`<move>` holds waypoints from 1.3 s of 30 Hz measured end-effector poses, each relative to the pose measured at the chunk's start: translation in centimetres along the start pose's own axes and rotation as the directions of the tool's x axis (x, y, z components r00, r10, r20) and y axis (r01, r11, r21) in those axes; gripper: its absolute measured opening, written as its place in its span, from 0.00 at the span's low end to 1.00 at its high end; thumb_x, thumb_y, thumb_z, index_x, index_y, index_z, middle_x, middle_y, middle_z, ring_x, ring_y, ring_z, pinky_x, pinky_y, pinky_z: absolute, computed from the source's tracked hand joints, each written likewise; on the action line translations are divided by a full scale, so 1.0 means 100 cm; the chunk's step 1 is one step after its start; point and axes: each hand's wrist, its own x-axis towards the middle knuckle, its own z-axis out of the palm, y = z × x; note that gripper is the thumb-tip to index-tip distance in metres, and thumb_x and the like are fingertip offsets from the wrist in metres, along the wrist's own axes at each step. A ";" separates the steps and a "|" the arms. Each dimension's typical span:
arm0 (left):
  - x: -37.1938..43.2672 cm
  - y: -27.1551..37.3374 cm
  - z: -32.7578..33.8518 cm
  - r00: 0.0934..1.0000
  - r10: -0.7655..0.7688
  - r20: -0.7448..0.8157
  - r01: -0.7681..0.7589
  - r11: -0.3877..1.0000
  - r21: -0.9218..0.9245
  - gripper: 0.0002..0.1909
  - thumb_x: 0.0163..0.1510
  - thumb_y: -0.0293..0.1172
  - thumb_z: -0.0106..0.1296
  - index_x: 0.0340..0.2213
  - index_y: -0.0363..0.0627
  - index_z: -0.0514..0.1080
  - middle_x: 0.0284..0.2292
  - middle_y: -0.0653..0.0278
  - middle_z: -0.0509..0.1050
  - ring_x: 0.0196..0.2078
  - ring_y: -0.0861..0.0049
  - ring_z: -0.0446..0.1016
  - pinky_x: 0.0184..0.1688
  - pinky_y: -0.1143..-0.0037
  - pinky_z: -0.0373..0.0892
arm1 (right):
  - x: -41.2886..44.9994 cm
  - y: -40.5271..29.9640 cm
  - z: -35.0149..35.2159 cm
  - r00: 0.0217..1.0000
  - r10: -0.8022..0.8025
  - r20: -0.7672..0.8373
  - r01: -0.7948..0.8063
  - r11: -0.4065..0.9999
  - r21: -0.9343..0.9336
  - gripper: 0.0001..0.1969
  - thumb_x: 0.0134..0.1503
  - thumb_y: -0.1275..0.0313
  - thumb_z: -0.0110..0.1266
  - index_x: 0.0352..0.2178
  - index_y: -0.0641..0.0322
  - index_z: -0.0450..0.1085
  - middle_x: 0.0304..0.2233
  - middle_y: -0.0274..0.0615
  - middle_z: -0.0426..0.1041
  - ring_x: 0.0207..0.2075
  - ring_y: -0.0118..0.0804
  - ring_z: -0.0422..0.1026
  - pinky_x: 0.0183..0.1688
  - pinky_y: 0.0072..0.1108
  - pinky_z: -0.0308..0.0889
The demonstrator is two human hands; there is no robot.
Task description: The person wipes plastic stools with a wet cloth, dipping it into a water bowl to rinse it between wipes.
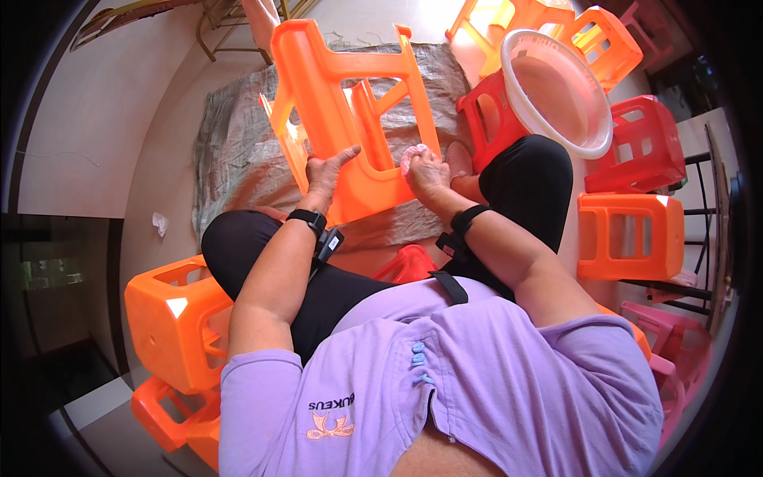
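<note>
An orange plastic stool point(372, 188) lies tipped between my knees, its legs pointing away from me. My left hand point(326, 173) grips the stool's near left side, thumb spread over the plastic. In my right hand point(428, 176) is a crumpled pink cloth point(413, 156), pressed at the stool's right edge near the seat end. Beneath the stool a grey woven plastic sheet point(238, 149) is spread over the floor, wrinkled.
A white plastic basin point(603, 134) containing liquid rests on a red stool point(492, 116) to the right. More red point(641, 143) and orange stools point(630, 237) line that side. Another orange stool point(179, 325) stands at left. A metal-framed chair point(223, 45) is at the back.
</note>
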 end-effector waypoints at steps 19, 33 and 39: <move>0.004 -0.008 -0.007 0.998 -0.001 -0.057 0.007 0.996 0.094 0.46 0.35 0.50 0.69 0.48 0.30 0.61 0.42 0.54 0.71 0.43 0.67 0.70 0.47 0.72 0.66 | 0.027 -0.052 -0.049 0.954 -0.237 0.184 0.151 0.909 0.389 0.14 0.41 0.58 0.57 0.27 0.52 0.78 0.28 0.45 0.76 0.36 0.43 0.76 0.38 0.33 0.70; 0.019 -0.028 0.000 0.979 0.048 0.197 -0.081 0.983 0.163 0.48 0.41 0.65 0.58 0.51 0.35 0.63 0.50 0.46 0.65 0.53 0.60 0.64 0.54 0.69 0.60 | 0.180 -0.066 -0.048 0.946 0.014 0.323 -0.320 -0.094 0.943 0.01 0.49 0.82 0.53 0.26 0.68 0.71 0.23 0.40 0.72 0.23 0.34 0.71 0.24 0.23 0.67; 0.028 -0.044 -0.006 0.961 0.232 0.151 -0.256 0.951 0.172 0.43 0.42 0.61 0.59 0.49 0.37 0.66 0.46 0.49 0.69 0.49 0.63 0.68 0.52 0.69 0.63 | 0.184 -0.078 -0.044 0.939 -0.139 0.314 -0.336 -0.185 0.924 0.05 0.56 0.79 0.47 0.34 0.67 0.69 0.29 0.40 0.73 0.29 0.33 0.73 0.33 0.24 0.69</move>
